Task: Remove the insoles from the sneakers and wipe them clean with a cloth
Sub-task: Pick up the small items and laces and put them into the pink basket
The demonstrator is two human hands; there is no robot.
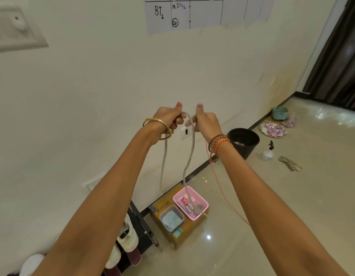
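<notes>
1. Both hands are raised in front of the wall, close together. The left hand [171, 120] has its fingers curled round a pale cord [190, 140], thumb up; the right hand [205, 122] pinches the same cord just beside it. The cord loops between them and hangs straight down, its lower end coiled in a pink basket [202, 204] on a cardboard box [173, 241].
2. The sneakers [127, 234] lie well below and to the left of the hands, near the left forearm — so the left hand is nearer. They seem to stand toe-down on a dark rack [141, 224], long axis roughly vertical.
3. A blue cloth [170, 219] sits in a grey tray beside the basket, below both hands.
4. Hard to tell: the left arm covers much of the sneakers, no insole is visible, and how many shoes there are is unclear — the frame cuts the rack off.
</notes>
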